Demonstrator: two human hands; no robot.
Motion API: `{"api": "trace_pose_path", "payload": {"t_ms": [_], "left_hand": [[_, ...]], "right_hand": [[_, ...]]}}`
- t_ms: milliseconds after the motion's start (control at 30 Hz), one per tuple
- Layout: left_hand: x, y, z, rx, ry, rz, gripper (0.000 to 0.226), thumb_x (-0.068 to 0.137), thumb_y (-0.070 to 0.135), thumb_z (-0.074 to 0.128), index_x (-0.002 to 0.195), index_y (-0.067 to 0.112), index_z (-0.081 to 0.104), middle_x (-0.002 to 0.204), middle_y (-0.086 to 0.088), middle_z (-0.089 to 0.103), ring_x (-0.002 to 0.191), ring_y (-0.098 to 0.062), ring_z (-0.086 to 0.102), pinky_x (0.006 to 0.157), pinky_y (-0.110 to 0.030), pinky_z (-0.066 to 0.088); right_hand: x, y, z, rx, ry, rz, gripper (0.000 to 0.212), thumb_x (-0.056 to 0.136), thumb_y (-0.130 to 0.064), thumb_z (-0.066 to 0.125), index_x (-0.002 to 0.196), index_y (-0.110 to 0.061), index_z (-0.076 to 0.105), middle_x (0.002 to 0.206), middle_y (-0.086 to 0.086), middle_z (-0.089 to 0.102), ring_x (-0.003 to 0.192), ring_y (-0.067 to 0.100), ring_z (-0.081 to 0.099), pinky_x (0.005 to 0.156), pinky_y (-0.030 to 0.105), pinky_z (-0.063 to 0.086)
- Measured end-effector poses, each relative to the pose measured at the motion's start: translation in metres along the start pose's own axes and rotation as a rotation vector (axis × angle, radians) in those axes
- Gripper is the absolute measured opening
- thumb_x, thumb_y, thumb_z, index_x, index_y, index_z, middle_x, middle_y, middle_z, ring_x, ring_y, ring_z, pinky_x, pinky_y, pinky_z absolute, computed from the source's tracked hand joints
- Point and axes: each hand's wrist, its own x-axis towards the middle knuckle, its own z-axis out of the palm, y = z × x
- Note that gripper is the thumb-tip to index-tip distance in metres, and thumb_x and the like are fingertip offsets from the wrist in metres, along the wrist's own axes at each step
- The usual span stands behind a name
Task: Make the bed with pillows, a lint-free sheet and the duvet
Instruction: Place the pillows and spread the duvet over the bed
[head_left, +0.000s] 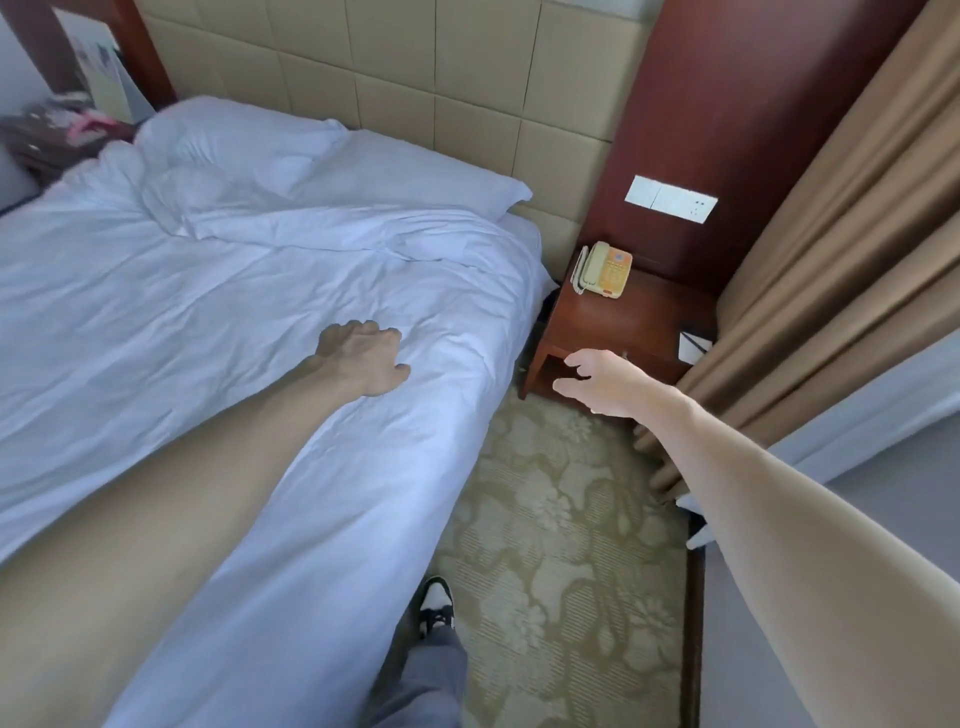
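A white duvet (218, 312) covers the bed, wrinkled, with its top edge bunched below the pillows. Two white pillows lie at the headboard: the right pillow (415, 174) is flat, the left pillow (228, 137) is rumpled. A strip of white sheet (522, 228) shows at the mattress corner. My left hand (366, 358) rests palm down on the duvet near the bed's right edge, fingers curled, holding nothing I can see. My right hand (597, 382) hovers beside the bed in front of the nightstand, fingers apart and empty.
A wooden nightstand (623, 322) with a beige telephone (602, 270) stands right of the bed. Tan curtains (841, 249) hang at the right. Patterned carpet (561, 519) runs along the bedside, with my shoe (436, 605) on it. Clutter sits on a table (47, 135) at the far left.
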Motion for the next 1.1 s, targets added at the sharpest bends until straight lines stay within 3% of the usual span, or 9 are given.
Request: {"api": "trace_pose_path", "payload": {"t_ms": [133, 333, 500, 667, 800, 933, 1100], "left_hand": [[0.093, 0.016, -0.021, -0.035, -0.006, 0.051, 0.054, 0.102, 0.051, 0.044, 0.148, 0.023, 0.045, 0.140, -0.006, 0.051, 0.129, -0.028, 0.049, 0.089, -0.035, 0.036], [0.210, 0.022, -0.055, -0.010, -0.039, 0.072, 0.048, 0.101, 0.051, 0.045, 0.139, 0.023, 0.051, 0.132, -0.005, 0.053, 0.122, -0.027, 0.053, 0.082, -0.033, 0.033], [0.310, 0.028, -0.086, 0.050, -0.016, 0.094, 0.042, 0.101, 0.049, 0.046, 0.132, 0.021, 0.054, 0.131, -0.005, 0.055, 0.123, -0.027, 0.052, 0.083, -0.033, 0.032], [0.427, 0.040, -0.091, 0.053, -0.024, 0.071, 0.044, 0.100, 0.048, 0.048, 0.135, 0.024, 0.053, 0.129, -0.004, 0.056, 0.124, -0.026, 0.051, 0.086, -0.034, 0.038], [0.537, 0.072, -0.088, 0.031, -0.076, 0.027, 0.040, 0.100, 0.046, 0.049, 0.131, 0.021, 0.054, 0.128, -0.003, 0.058, 0.124, -0.025, 0.051, 0.096, -0.034, 0.043], [0.626, 0.099, -0.099, 0.067, -0.131, -0.002, 0.042, 0.101, 0.044, 0.046, 0.135, 0.020, 0.051, 0.125, -0.004, 0.057, 0.118, -0.025, 0.057, 0.081, -0.031, 0.041], [0.701, 0.110, -0.110, 0.083, -0.154, -0.019, 0.042, 0.101, 0.042, 0.047, 0.135, 0.018, 0.051, 0.120, -0.004, 0.065, 0.112, -0.025, 0.062, 0.075, -0.030, 0.042]], "right_hand": [[0.078, -0.002, -0.046, -0.055, 0.023, 0.025, 0.064, 0.097, -0.044, 0.063, 0.153, -0.022, 0.042, 0.154, 0.004, 0.047, 0.133, 0.025, 0.053, 0.109, 0.038, 0.045], [0.184, -0.004, -0.107, -0.107, 0.013, 0.036, 0.065, 0.094, -0.044, 0.066, 0.151, -0.024, 0.043, 0.151, 0.005, 0.050, 0.132, 0.026, 0.053, 0.106, 0.038, 0.045], [0.280, 0.006, -0.148, -0.052, 0.009, 0.050, 0.068, 0.094, -0.037, 0.068, 0.155, -0.020, 0.040, 0.151, 0.006, 0.048, 0.129, 0.028, 0.053, 0.095, 0.031, 0.044], [0.392, 0.032, -0.171, -0.006, -0.042, 0.034, 0.071, 0.093, -0.036, 0.069, 0.155, -0.022, 0.037, 0.146, 0.005, 0.052, 0.113, 0.026, 0.062, 0.088, 0.032, 0.053], [0.510, 0.057, -0.200, 0.095, -0.122, 0.062, 0.075, 0.091, -0.034, 0.071, 0.156, -0.023, 0.034, 0.144, 0.004, 0.053, 0.101, 0.021, 0.066, 0.092, 0.039, 0.058], [0.607, 0.069, -0.239, 0.096, -0.172, 0.052, 0.076, 0.091, -0.031, 0.071, 0.157, -0.019, 0.035, 0.152, 0.005, 0.047, 0.123, 0.026, 0.059, 0.102, 0.042, 0.053], [0.698, 0.060, -0.274, 0.065, -0.202, 0.018, 0.069, 0.090, -0.025, 0.069, 0.152, -0.017, 0.041, 0.149, 0.007, 0.050, 0.129, 0.026, 0.054, 0.104, 0.044, 0.049]]}}
